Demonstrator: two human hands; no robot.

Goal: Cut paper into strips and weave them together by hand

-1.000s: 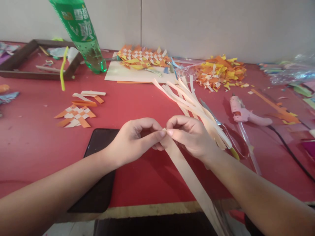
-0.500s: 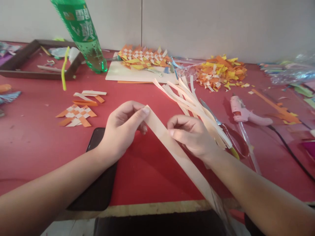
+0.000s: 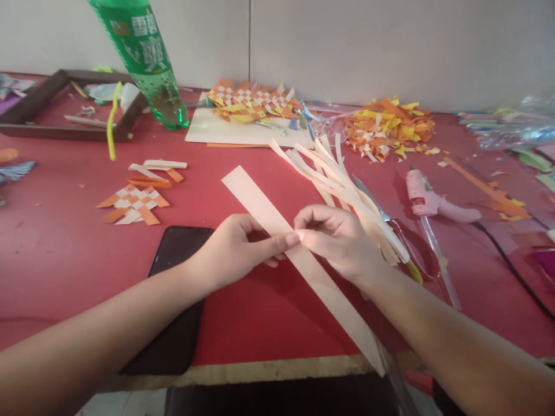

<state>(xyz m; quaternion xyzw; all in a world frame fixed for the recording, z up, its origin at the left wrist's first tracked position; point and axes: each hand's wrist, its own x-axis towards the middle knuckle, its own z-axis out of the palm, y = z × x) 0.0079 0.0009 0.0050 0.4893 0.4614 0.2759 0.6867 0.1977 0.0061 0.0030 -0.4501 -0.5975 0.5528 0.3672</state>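
Note:
A long cream paper strip (image 3: 338,297) slants from upper left to lower right above the red table, its lower end reaching past the table's front edge. My left hand (image 3: 249,245) pinches the strip near its middle, thumb on top. Right against that thumb, my right hand (image 3: 333,240) grips the strip's other edge between thumb and forefinger. Beyond my right hand lies a loose bundle of cream paper strips (image 3: 347,185). A black phone (image 3: 169,329) rests partly under my left forearm. Left of my hands sits a small woven orange-and-white paper piece (image 3: 136,202).
Scissors (image 3: 403,237) lie beside the bundle, and a pink glue gun (image 3: 427,196) with a cord is farther right. At the back are a green bottle (image 3: 150,63), a dark frame (image 3: 26,130), woven paper pieces (image 3: 251,101) and a heap of orange and yellow scraps (image 3: 390,127).
My left hand has slid down along the strip from its upper end to meet my right hand. The strip's upper end now sticks out free. My right hand has hardly moved.

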